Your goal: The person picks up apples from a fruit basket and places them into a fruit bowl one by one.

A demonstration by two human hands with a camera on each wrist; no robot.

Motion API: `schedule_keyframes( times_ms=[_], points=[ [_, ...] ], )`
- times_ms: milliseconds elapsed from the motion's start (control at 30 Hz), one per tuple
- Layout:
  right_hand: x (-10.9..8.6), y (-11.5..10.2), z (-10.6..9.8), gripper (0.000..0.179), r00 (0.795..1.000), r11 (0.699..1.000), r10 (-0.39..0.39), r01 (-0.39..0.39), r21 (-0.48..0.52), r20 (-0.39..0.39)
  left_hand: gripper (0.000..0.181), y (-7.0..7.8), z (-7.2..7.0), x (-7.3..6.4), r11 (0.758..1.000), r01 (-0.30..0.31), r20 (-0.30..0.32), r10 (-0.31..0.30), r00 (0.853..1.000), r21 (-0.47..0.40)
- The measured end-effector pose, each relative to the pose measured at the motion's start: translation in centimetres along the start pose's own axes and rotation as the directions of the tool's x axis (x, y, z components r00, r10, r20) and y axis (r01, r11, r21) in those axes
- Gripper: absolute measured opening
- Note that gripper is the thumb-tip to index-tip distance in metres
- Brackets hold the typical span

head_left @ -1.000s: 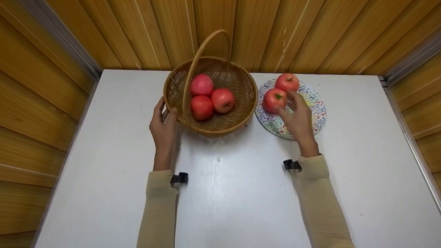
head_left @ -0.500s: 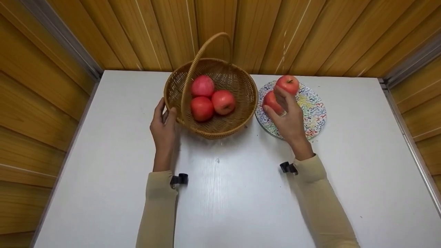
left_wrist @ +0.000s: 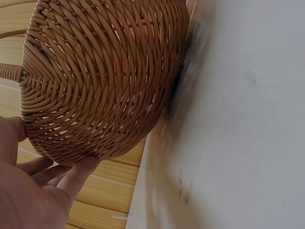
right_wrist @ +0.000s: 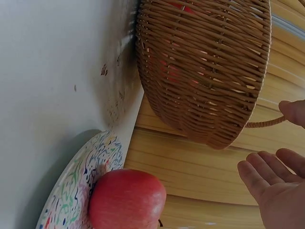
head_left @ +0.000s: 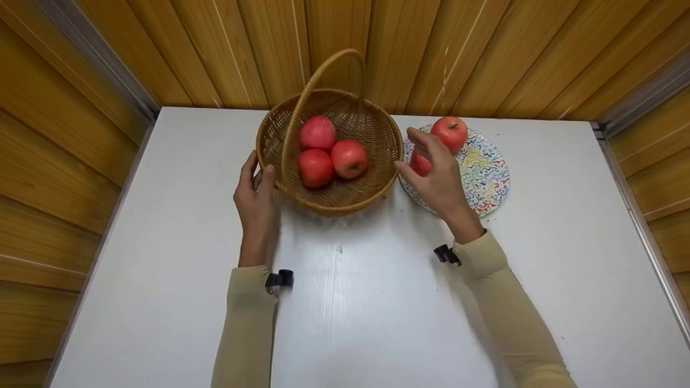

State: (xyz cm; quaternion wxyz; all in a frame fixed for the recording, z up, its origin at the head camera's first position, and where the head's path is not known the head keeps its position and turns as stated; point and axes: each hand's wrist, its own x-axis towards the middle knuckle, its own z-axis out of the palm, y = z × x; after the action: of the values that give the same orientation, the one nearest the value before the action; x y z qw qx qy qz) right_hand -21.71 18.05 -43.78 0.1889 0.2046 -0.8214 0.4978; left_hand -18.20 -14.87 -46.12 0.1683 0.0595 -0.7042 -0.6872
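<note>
A round brown wicker basket (head_left: 385,183) with a tall arched handle stands at the back of the white table, holding three red apples (head_left: 350,159). My left hand (head_left: 256,207) holds the basket's left side, its thumb by the rim and its fingertips along the woven wall (left_wrist: 95,86). Fingers spread and holding nothing, my right hand (head_left: 439,180) hovers between the basket's right rim and a multicoloured speckled plate (head_left: 488,178). One apple (head_left: 450,133) rests at the back of that plate. A second apple (head_left: 420,163) there is partly hidden behind my right hand.
The white table (head_left: 345,312) reaches back to a wood-panelled wall (head_left: 399,54). Panels also rise on the left and right, with metal strips (head_left: 647,237) along the edges. The basket's handle (head_left: 323,67) arches high above its bowl.
My right hand has left the front apple on the plate and moved left toward the basket's right rim, fingers spreading. My left hand stays at the basket.
</note>
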Motion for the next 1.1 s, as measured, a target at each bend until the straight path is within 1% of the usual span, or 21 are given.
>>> schedule_keyframes(
  times_ms=[100,233,300,567,700,800,900,1100],
  points=[
    [0.4,-0.1,0.4,0.059,0.999,0.999,-0.036,0.036,0.001,0.028,0.052,-0.6,0.0,0.3,1.000,0.002,-0.002,-0.002,1.000,-0.004],
    [0.8,-0.3,1.0,0.060,0.996,0.998,-0.055,0.057,-0.025,0.068,0.053,-2.1,-0.2,0.7,1.000,-0.006,-0.007,0.006,1.000,0.003],
    [0.9,-0.4,1.3,0.060,0.995,0.997,-0.058,0.062,-0.049,0.087,0.053,-2.6,-0.2,0.8,1.000,-0.014,-0.012,0.014,1.000,0.008],
    [1.4,-0.5,2.1,0.061,0.986,0.987,-0.058,0.080,-0.137,0.158,0.052,-3.0,-0.3,0.8,1.000,-0.024,-0.020,0.024,1.000,0.014],
    [1.8,-0.4,2.5,0.061,0.981,0.986,-0.047,0.076,-0.151,0.187,0.052,-1.1,0.0,0.3,1.000,-0.013,-0.024,0.013,1.000,0.001],
    [2.1,-0.4,2.8,0.062,0.979,0.986,-0.025,0.057,-0.155,0.202,0.052,0.4,0.2,-0.2,1.000,0.001,-0.025,-0.001,1.000,-0.010],
    [2.3,-0.3,3.1,0.062,0.975,0.985,-0.018,0.056,-0.165,0.220,0.051,0.5,0.3,-0.3,1.000,0.005,-0.035,-0.006,0.999,-0.010],
    [2.6,-0.2,3.5,0.063,0.963,0.973,-0.019,0.080,-0.218,0.270,0.051,0.7,0.5,-0.2,0.999,0.023,-0.046,-0.024,0.999,-0.024]
  ],
)
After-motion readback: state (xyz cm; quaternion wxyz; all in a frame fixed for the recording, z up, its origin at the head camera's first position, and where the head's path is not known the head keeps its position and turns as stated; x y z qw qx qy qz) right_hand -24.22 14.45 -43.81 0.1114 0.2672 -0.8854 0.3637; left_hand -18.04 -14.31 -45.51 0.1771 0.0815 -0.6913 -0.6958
